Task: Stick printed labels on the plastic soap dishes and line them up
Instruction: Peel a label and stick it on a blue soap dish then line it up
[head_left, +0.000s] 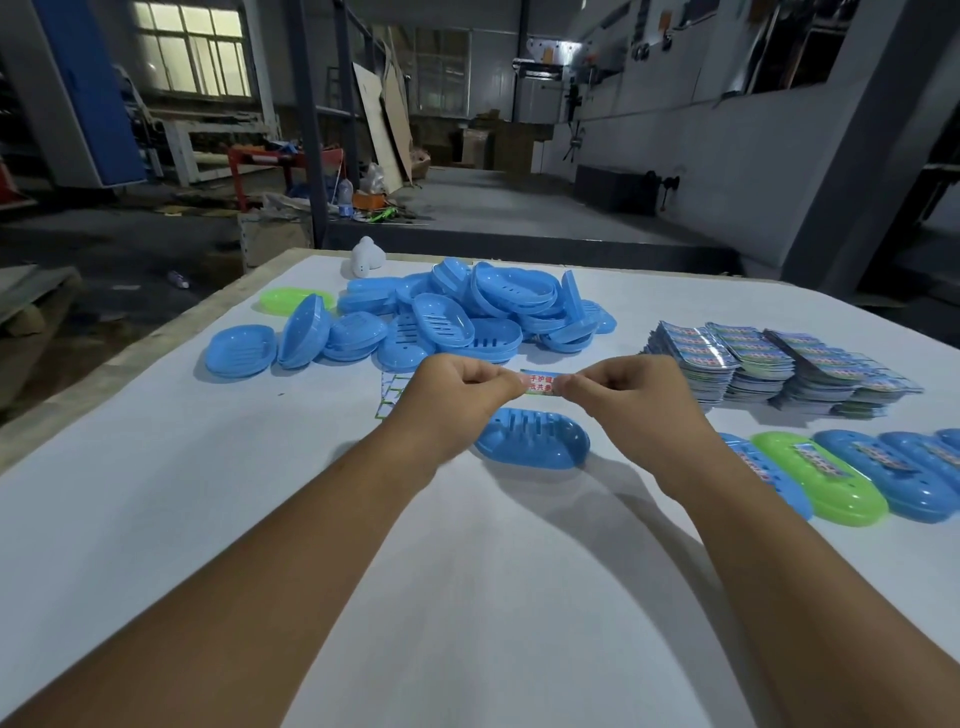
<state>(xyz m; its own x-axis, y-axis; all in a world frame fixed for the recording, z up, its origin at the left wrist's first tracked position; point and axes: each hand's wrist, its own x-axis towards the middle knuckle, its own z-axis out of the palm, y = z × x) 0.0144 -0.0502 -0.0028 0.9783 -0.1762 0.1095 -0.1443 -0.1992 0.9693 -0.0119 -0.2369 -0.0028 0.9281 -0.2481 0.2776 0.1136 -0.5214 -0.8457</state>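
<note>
— Between the two hands, what's that strip?

— One printed label (540, 382), red characters on it, held level above the table. The left hand (457, 395) pinches its left end with curled fingers, and the right hand (626, 392) pinches the right end the same way. Only the middle of the label shows between the fingertips.

— And the dish it belongs to?

— A blue soap dish (532, 439) lies on the white table (260, 493) just below and nearer than the label, slotted side up, partly hidden by the left wrist. It carries no label that I can see.

— Anything just behind the left hand?

— A flat sheet (390, 395) with a green-edged grid pattern, mostly covered by the hand.

— Further out?

— To the right, a row of labelled dishes (857, 473) lies side by side, touching: blue, then green, then more blue running off the edge of the view, each with a label on top. Beyond that row sit stacks of printed labels (779, 364), fanned in several piles. Across the table's far side is a loose heap of blue dishes (467, 317), some tilted on edge, with a single green dish (291, 301) at its left end and a white object (365, 257) near the table's far edge.
</note>
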